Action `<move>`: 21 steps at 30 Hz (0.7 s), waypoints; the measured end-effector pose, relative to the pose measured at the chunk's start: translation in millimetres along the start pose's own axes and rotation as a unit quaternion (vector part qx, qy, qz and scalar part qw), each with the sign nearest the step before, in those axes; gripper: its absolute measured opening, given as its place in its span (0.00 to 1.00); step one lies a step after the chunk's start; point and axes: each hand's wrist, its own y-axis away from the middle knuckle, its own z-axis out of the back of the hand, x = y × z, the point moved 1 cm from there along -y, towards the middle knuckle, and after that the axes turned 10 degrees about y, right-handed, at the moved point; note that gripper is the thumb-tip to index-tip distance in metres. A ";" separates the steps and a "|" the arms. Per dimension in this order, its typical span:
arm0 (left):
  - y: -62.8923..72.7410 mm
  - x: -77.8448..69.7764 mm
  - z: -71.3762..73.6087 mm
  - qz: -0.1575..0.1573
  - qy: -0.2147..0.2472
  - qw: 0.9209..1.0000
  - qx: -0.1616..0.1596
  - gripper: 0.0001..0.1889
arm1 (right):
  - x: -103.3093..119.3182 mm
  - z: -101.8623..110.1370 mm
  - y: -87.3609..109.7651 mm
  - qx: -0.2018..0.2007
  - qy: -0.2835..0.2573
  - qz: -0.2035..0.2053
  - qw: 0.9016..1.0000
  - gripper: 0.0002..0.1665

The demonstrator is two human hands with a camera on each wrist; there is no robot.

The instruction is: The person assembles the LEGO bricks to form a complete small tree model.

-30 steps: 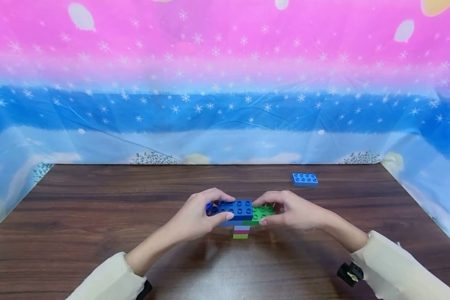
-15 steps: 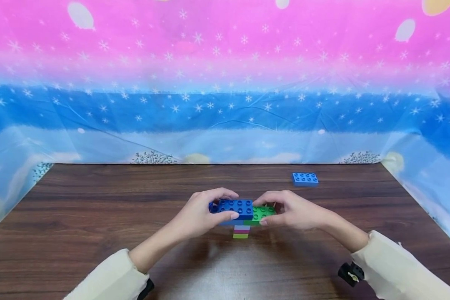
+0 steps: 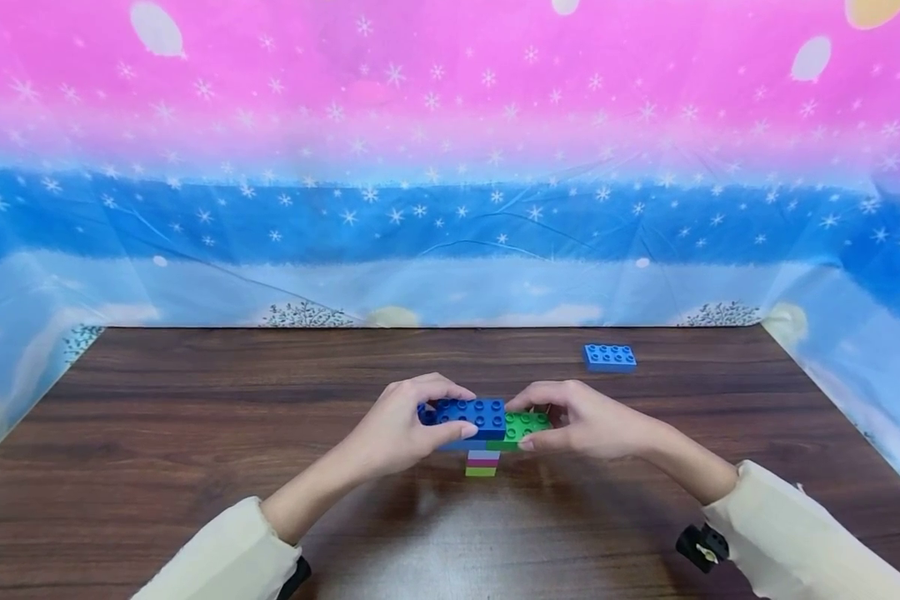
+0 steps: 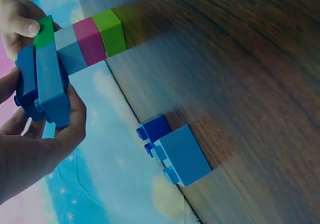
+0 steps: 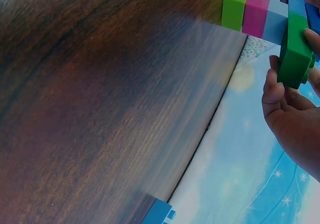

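A small tower stands on the table: a lime brick (image 4: 111, 33) at the bottom, then a magenta brick (image 4: 90, 42) and a grey-blue brick (image 5: 275, 20). Across its top lie a light blue brick (image 4: 53, 84) and a green brick (image 5: 296, 52), side by side. A dark blue brick (image 3: 487, 415) sits over the light blue one, with its end at the green brick. My left hand (image 3: 397, 427) grips the dark blue brick, its thumb along the near side; one finger curls below the light blue brick. My right hand (image 3: 592, 421) pinches the green brick between thumb and fingers.
A loose blue brick (image 3: 610, 358) lies at the back right of the wooden table (image 3: 195, 400). Another light blue brick (image 4: 185, 156) and a darker blue brick (image 4: 156, 127) stand beyond my left hand. A printed cloth (image 3: 450, 217) hangs behind the table.
My left hand has slid slightly to the right along the dark blue brick, its thumb reaching further over the near side. The right hand and the tower stay where they were.
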 end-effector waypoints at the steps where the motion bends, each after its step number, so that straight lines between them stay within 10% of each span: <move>1: -0.1 -0.1 -0.1 0.000 -0.001 1.000 -0.001 0.14 | 0.1 0.0 0.0 0.000 0.000 0.001 1.000 0.21; 21: -0.2 -2.0 0.2 0.015 -0.012 0.999 0.038 0.15 | 1.2 0.4 0.1 0.000 0.005 -0.003 1.000 0.20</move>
